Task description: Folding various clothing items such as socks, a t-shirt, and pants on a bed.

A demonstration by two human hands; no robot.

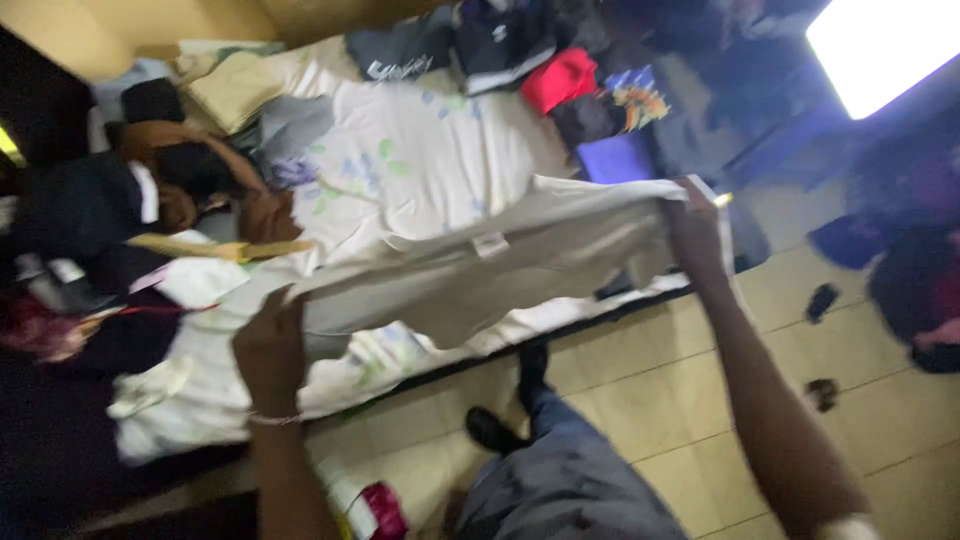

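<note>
Left grip: my left hand (268, 345) is closed on one end of a pale grey garment (480, 275), fingers pinching its edge; I see a thin bracelet (275, 419) on that wrist.
Garment: it hangs stretched between my two hands, sagging in the middle, a small white label (490, 244) showing near its upper edge; it is held above the bed, not lying on it.
Right grip: my right hand (692, 225) is clamped on the garment's other end, arm reaching up from the lower right.
Left of the left grip: dark clothes (80, 210) and a person lying at the bed's far side (205, 175); blurred, so I cannot tell more.
Behind the garment: a bed with a white flower-printed sheet (420, 165).
Beyond the right grip: a pile of clothes at the bed's top end, among them a red piece (560, 78) and a blue folded one (615, 158).
Below both grips: a tiled floor (640, 390), my grey trouser leg (570, 480) and a black shoe (492, 430).
</note>
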